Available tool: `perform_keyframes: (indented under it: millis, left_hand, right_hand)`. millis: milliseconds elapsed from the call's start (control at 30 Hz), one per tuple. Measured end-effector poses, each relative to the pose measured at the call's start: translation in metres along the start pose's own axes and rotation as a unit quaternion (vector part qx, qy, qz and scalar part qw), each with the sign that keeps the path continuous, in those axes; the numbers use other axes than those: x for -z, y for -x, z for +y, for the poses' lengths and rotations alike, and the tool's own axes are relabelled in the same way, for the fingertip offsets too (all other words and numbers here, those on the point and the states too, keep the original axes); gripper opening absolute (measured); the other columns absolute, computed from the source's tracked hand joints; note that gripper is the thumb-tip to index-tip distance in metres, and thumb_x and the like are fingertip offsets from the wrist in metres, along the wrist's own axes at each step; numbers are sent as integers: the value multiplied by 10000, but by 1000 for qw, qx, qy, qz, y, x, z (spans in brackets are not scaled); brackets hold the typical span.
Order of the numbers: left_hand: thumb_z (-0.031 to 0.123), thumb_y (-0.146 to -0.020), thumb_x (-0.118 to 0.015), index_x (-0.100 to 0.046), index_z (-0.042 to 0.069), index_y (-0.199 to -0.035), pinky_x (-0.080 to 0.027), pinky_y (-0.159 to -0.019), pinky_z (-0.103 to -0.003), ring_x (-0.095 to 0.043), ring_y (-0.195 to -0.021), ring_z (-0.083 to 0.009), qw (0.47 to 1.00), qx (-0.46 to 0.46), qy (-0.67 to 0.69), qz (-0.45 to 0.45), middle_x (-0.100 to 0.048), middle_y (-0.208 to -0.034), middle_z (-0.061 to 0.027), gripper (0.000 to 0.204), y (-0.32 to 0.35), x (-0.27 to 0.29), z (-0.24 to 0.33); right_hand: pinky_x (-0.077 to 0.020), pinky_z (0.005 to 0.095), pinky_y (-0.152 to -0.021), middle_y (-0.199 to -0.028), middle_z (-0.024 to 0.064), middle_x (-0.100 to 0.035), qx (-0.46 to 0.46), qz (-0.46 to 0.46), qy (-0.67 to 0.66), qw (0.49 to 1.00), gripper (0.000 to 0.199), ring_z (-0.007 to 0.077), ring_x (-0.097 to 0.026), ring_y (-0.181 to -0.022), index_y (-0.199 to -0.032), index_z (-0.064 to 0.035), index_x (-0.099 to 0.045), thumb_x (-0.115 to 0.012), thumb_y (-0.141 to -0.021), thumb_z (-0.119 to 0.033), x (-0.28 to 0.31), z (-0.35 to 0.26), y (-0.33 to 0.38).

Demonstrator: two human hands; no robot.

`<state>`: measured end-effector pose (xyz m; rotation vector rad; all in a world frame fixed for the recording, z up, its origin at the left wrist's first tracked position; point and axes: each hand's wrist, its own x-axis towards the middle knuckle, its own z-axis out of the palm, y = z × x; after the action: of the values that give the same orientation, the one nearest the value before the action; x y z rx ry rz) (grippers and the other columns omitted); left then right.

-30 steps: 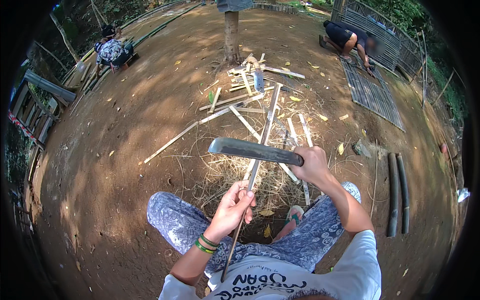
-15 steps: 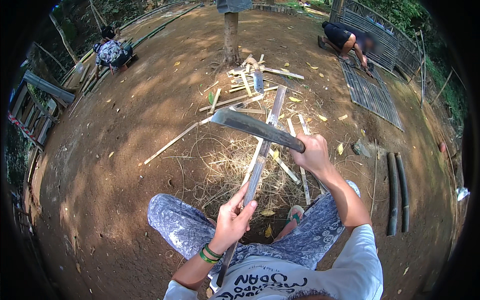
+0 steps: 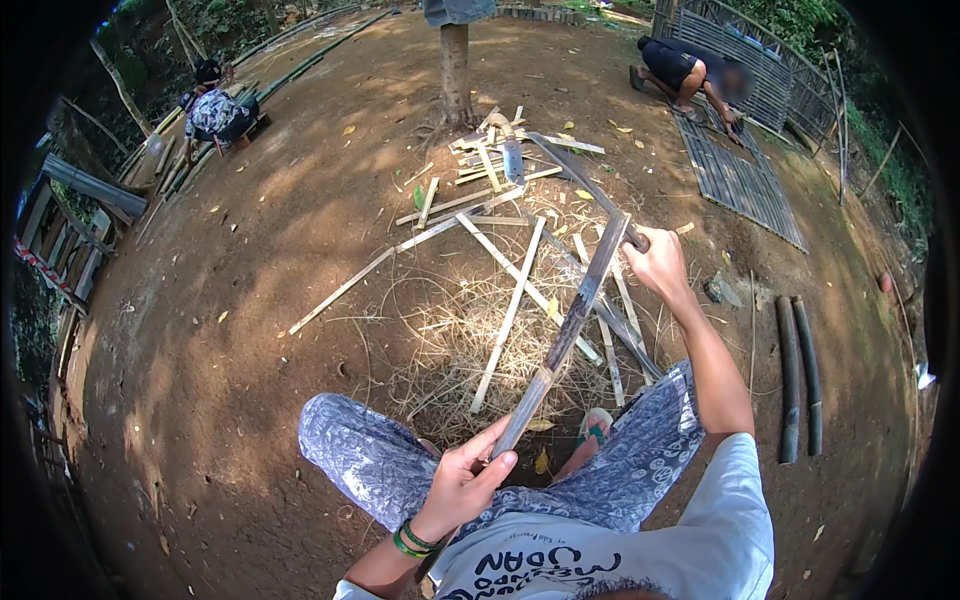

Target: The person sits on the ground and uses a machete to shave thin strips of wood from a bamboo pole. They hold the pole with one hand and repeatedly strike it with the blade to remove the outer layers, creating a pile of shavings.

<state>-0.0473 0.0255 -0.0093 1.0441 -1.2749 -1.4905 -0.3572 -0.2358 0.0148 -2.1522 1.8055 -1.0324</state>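
Head view: the left hand (image 3: 465,487) clasps a probably light, stiff bamboo slat (image 3: 566,340), sensibly nearer its near end, while the right hand (image 3: 658,263) grips a machete (image 3: 580,174) firmly.

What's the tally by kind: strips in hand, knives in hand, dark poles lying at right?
Strip, in left hand: 1
Knife, in right hand: 1
Dark poles: 2
Total: 4

strip (image 3: 568,335), lower end: hidden by left hand (image 3: 468,488) | machete grip (image 3: 637,240): mostly inside right hand (image 3: 658,262) | grey cloth (image 3: 459,11) beyond both hands: top-edge cut | co-worker's head (image 3: 736,82) past right hand: blurred
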Motion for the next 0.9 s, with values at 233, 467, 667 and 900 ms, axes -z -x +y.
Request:
perform_keyframes:
  millis: [233,467,667,900]
  left_hand:
    - [272,-1112,-363,-254,109,-1588,-289,-421,-200,-325,-482,-60,962,82,254,-60,-322,-645,31,515,-31,13,1]
    - [342,-1117,-340,-195,241,-1614,-263,-428,-193,-284,-483,-57,956,129,256,-56,-294,-641,39,528,-47,6,-4]
    - [340,-1120,-331,-213,260,-1608,-258,-428,-194,-282,-486,-59,958,128,251,-51,-298,-647,37,509,-45,4,3]
    - [338,-1120,-332,-217,264,-1608,-262,-433,-201,-275,-491,-62,953,156,257,-31,-294,-656,40,506,-42,10,12]
  right_hand:
    - [-361,354,-519,-516,79,-422,-57,17,-127,990,289,143,-413,-506,-680,26,-606,-672,-832,-212,-9,-30,36]
    - [-458,421,-507,-538,165,-569,125,-90,-44,987,132,346,-575,-477,-698,-31,-657,-700,-692,-156,-27,-77,80]
    - [-465,419,-482,-494,112,-590,158,-93,13,983,104,283,-614,-451,-709,-123,-715,-657,-683,-205,-38,-69,68]
    - [-472,416,-520,-510,111,-566,149,-90,-1,985,130,260,-550,-442,-658,-58,-635,-628,-732,-165,-46,-65,53]
